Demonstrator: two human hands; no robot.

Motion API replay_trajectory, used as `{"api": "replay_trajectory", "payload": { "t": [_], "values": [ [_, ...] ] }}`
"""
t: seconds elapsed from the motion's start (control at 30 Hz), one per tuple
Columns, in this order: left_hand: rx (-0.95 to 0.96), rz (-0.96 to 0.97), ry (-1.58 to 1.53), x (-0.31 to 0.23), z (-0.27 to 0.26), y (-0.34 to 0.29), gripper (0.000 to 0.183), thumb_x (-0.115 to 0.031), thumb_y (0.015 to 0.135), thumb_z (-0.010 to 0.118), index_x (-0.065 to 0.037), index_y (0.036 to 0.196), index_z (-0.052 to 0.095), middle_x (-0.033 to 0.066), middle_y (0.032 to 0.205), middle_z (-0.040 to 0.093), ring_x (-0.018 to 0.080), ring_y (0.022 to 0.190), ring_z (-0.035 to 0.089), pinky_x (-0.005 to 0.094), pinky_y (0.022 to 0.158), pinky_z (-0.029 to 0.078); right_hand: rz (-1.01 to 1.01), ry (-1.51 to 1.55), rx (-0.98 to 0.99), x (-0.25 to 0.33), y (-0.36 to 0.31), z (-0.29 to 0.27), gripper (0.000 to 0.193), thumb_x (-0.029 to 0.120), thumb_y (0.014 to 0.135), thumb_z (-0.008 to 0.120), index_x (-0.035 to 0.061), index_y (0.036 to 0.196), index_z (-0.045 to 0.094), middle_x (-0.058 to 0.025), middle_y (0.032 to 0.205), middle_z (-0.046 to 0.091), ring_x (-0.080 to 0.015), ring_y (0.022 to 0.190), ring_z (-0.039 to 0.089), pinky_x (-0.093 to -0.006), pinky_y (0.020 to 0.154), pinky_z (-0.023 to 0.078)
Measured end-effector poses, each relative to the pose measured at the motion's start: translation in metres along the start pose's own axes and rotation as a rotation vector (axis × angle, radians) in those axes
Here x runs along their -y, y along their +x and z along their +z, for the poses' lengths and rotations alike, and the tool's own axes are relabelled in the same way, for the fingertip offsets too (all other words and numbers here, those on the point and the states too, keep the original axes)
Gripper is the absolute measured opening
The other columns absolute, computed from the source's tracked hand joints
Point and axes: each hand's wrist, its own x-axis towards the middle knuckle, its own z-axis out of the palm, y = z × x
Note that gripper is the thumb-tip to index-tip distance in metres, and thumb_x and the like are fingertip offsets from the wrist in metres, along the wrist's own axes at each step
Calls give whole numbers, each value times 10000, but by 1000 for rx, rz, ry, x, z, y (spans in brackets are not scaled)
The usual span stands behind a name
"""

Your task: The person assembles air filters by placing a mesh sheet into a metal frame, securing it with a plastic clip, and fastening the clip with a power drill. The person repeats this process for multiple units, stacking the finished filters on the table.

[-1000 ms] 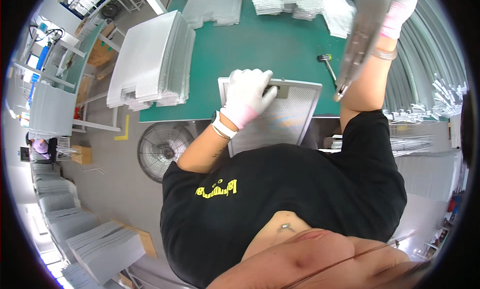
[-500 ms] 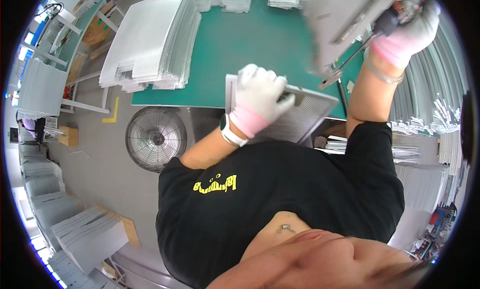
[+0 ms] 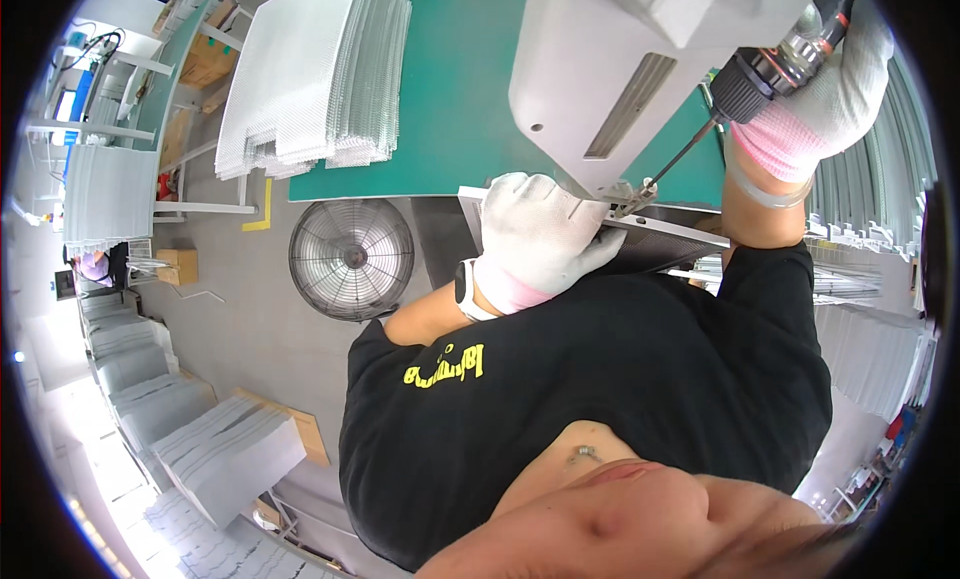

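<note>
My right hand (image 3: 845,94), in a white glove with a pink cuff, is closed round a power screwdriver (image 3: 748,85) with a black chuck. Its long thin bit slants down to a small metal nose piece (image 3: 630,199) at the top edge of a framed mesh panel (image 3: 690,232). My left hand (image 3: 545,229), gloved alike, is closed on that panel's edge, which is tilted at the table's front. A pale grey housing (image 3: 560,89) with a long slot hangs over the table, its lower end beside the nose piece. The exact contact at the bit's tip is hidden.
A tall stack of white mesh sheets (image 3: 290,79) lies on the green tabletop (image 3: 450,99) at left. A round floor fan (image 3: 351,260) stands below the table's front edge. Stacked panels (image 3: 230,459) stand on the floor behind left, and long pale strips (image 3: 855,199) fill the right side.
The grey housing and nose piece have come left and nearer, down to the panel's edge. The panel has tipped up, its edge now facing me. My left hand's grip has shifted slightly.
</note>
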Motion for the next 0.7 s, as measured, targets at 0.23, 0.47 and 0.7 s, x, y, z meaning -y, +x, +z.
{"api": "replay_trajectory", "payload": {
  "t": [0.23,0.47,0.7],
  "values": [
    [-15,24,-18,-1,0,10,364,-278,667,822,-167,1002,732,-23,896,680,206,777,644,374,629,441,678,551,193,13,6,-8,459,534,1010,536,82,970,603,11,799,660,-31,598,577,-150,534,460],
    [43,17,-62,3,0,9,345,-281,686,809,-161,1002,746,-43,843,687,176,723,653,351,618,457,799,436,125,21,-1,-9,547,592,996,524,47,965,559,-31,757,598,-80,562,571,-183,495,464],
    [27,15,-124,-1,6,9,336,-280,713,791,-171,1029,768,-41,791,681,154,684,655,332,579,466,707,444,186,-1,-47,-68,469,387,1013,584,32,1317,549,-118,1067,717,-185,818,728,-297,625,613]
  ]
}}
